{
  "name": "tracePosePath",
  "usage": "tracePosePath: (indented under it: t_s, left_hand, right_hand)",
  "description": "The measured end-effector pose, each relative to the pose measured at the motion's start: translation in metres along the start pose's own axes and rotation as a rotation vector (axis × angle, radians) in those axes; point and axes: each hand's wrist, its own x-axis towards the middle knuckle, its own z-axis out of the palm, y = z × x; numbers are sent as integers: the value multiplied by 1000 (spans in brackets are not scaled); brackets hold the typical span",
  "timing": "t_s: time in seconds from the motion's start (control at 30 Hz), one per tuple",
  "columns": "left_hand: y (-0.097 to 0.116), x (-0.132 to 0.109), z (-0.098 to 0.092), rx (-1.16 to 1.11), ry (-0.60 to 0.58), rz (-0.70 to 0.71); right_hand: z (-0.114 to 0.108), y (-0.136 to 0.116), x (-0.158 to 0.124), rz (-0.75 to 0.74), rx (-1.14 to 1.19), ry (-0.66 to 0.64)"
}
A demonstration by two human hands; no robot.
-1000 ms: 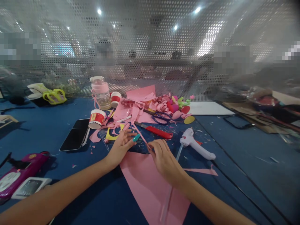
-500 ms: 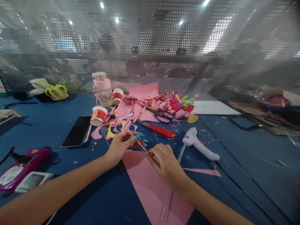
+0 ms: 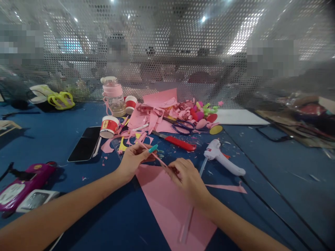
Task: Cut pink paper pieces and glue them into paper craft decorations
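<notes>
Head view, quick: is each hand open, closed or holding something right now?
Left hand: closed, pinching a thin pink strip.
Right hand: closed, pinching the strip's near end.

I have a grey perforated panel (image 3: 167, 42) standing along the far edge of a blue tabletop (image 3: 264, 170). Among its holes I make out small white lights (image 3: 203, 18), 1 long bright streak (image 3: 246, 31) rightward and a bluish glow (image 3: 72, 45) leftward.

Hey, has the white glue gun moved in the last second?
No, the glue gun keeps its place to the right of the red utility knife.
</notes>
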Motion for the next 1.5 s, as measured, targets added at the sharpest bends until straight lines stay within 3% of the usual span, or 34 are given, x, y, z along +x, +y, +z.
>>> tracePosePath:
  t_s: [0.3,0.67,0.9,1.33,1.5]
  left_hand:
    - [-2,-1,0,-2,1,-7]
    - [-1,-4,4,45,-56,0]
    - [-5,-5,3,87,-180,-11]
    - [-1,-7,6,38,-190,-4]
    - [-1,-6,6,50,-164,-15]
  right_hand:
    - [0,2,1,24,83,17]
    - [-4,0,2,219,227,-25]
    - [1,-4,1,218,317,-60]
    - [1,-6,1,124,302,-114]
    - [2,-7,0,186,269,-67]
